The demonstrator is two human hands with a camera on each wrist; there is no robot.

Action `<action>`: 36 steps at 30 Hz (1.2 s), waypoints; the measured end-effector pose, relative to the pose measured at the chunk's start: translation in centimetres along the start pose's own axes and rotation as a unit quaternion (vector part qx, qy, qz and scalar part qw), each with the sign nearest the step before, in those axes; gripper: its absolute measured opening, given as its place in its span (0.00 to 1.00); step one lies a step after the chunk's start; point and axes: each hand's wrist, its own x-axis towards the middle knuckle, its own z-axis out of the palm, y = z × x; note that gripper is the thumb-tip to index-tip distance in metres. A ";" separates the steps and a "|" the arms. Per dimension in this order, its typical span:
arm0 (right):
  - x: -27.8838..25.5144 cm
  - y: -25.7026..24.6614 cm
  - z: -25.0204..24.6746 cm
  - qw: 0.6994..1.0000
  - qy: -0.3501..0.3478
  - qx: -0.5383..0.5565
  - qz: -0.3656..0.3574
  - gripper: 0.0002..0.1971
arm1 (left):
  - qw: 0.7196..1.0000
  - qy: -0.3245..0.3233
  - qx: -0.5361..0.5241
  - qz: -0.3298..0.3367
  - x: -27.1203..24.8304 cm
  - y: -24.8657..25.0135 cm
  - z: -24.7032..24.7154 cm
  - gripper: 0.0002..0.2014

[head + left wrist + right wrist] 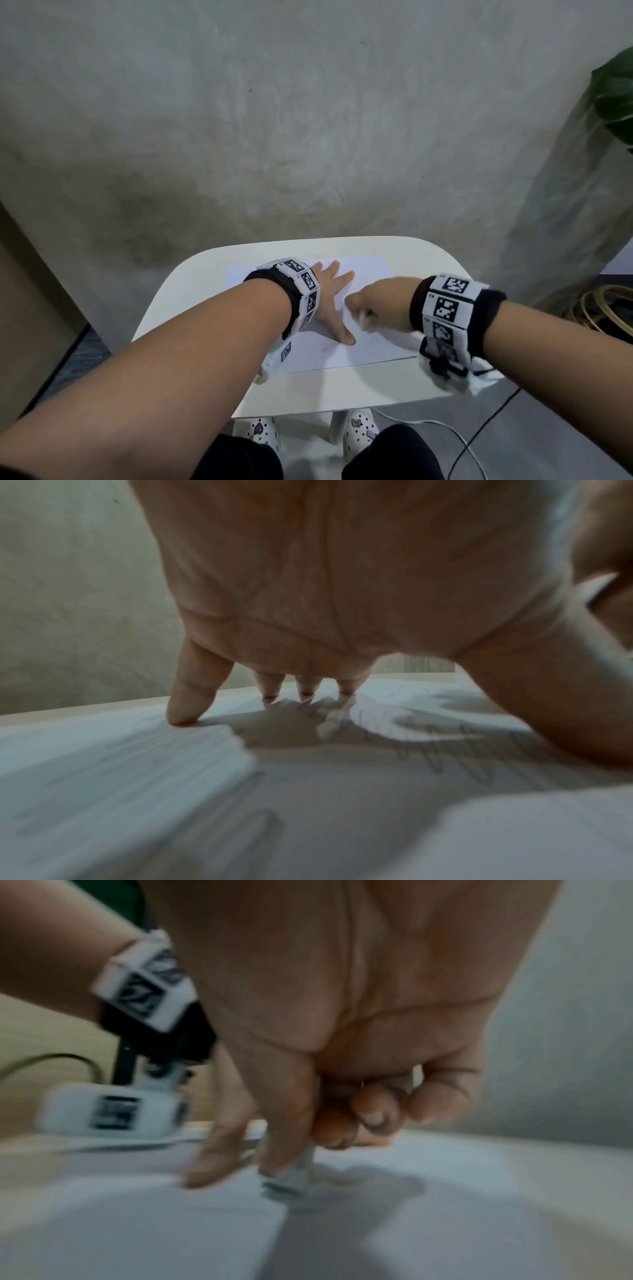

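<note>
One sheet of paper (373, 346) lay on one small white table (191, 284), lower middle of the head view. Two hands were on it: the left hand (329, 298) lay spread flat, pressing the sheet; the right hand (380, 305), just right of it, pinched one whitish stub (298, 1175), tip on the paper. Blur left the stub hard to identify. Two shoes (359, 428) at the bottom edge were half hidden by the table

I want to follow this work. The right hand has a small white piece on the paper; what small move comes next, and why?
Probably rub the white piece sideways over the nearby pencil marks: the right hand pinches it tip-down on the paper, and the left hand presses that paper flat.
</note>
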 end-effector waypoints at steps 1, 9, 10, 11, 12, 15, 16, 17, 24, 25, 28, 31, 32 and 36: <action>-0.2 0.6 -0.5 1.000 0.004 -0.008 0.017 0.06 | 1.000 0.000 -0.004 0.001 0.1 -0.1 0.0 0.65; -0.3 0.9 -0.1 0.998 0.011 -0.027 0.050 0.07 | 1.000 -0.001 0.007 -0.004 0.0 0.1 -0.1 0.65; -0.4 1.0 -0.1 0.996 0.028 -0.047 0.066 0.06 | 1.000 -0.001 0.005 -0.003 0.0 0.0 0.0 0.64; -0.5 0.7 0.1 0.995 0.049 -0.058 0.058 0.07 | 1.000 0.000 0.006 -0.004 0.1 0.1 0.0 0.64; -0.5 0.0 0.5 0.995 0.048 -0.078 0.032 0.09 | 1.000 0.000 0.011 -0.007 0.0 0.2 0.0 0.65; -0.3 -0.5 0.9 0.999 0.000 -0.031 0.017 0.12 | 1.000 0.002 0.015 -0.007 0.0 0.2 0.1 0.65; -0.4 0.1 0.4 0.999 0.001 -0.021 0.044 0.10 | 1.000 0.004 0.009 -0.003 -0.1 0.2 0.1 0.65; -0.5 0.6 0.0 0.997 0.012 -0.023 0.071 0.10 | 1.000 0.007 0.005 0.000 -0.1 0.1 0.0 0.64; -1.1 -0.2 0.2 0.996 0.000 -0.002 0.087 0.14 | 1.000 0.007 0.009 -0.004 -0.1 0.2 0.1 0.64; -1.1 0.1 0.1 0.993 0.010 -0.010 0.115 0.16 | 1.000 0.009 0.009 -0.002 -0.1 0.1 0.0 0.64; -1.0 -1.3 1.1 0.996 0.012 -0.033 0.079 0.18 | 1.000 0.006 0.008 -0.007 -0.1 0.1 0.1 0.64; -0.9 -1.0 1.0 0.996 -0.001 0.020 0.082 0.10 | 1.000 0.006 0.003 -0.003 -0.1 0.2 0.0 0.64; -1.0 -0.5 0.6 0.994 0.007 0.014 0.105 0.10 | 1.000 0.008 0.004 -0.002 -0.2 0.2 0.0 0.64; -1.4 -1.4 1.1 0.998 -0.009 -0.027 0.050 0.16 | 1.000 0.006 0.009 -0.006 0.0 0.1 0.1 0.65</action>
